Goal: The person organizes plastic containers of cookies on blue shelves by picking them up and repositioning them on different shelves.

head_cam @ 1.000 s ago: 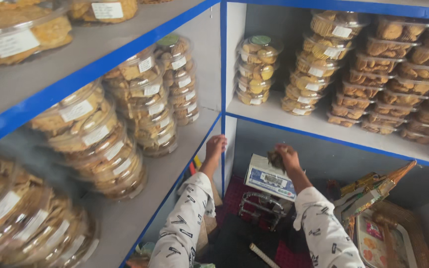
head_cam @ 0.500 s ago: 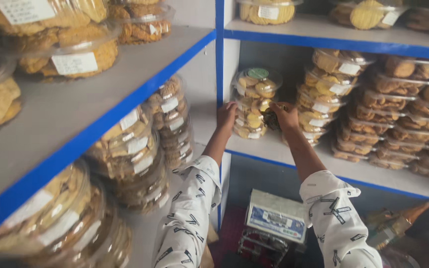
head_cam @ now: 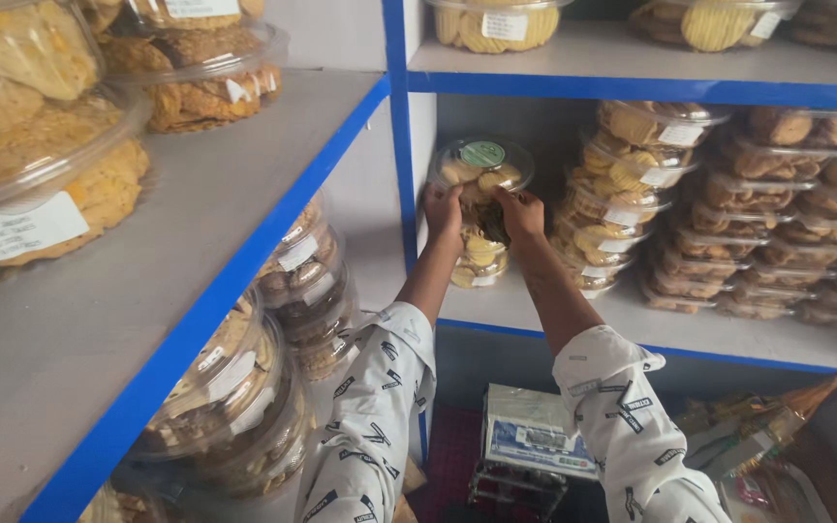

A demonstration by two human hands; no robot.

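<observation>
- At the left end of the middle shelf point(head_cam: 535, 305), close to the blue upright point(head_cam: 401, 174), a round clear tub point(head_cam: 481, 167) is tipped toward the camera, so its lid faces out.
- Pale yellow biscuits show through the lid, which carries a round green sticker point(head_cam: 482, 154).
- Below the tub stands a short stack point(head_cam: 477, 260) of like tubs with yellow biscuits; the tub sits at the top of it, and I cannot tell whether it touches the stack.
- Right of it, more stacks of tubs point(head_cam: 622, 203) fill the shelf, each with a white label, the biscuits turning browner farther right.
- Shelves are grey boards edged in blue. An upper shelf point(head_cam: 632, 68) holds more tubs.
- On the near left, another rack point(head_cam: 196, 261) runs toward the camera, with big tubs of brown snacks on top and stacked tubs underneath.
- Under the middle shelf sits a small weighing scale point(head_cam: 530, 436), with packets beside it at the lower right.
- Left hand point(head_cam: 443, 215) grips the tub's lower left rim, fingers curled closed on it.
- Right hand point(head_cam: 520, 213) grips the lower right rim in the same way, closed on the tub.
- Both forearms reach up and forward, nearly parallel, in white sleeves with a dark print pushed back from the wrists.
</observation>
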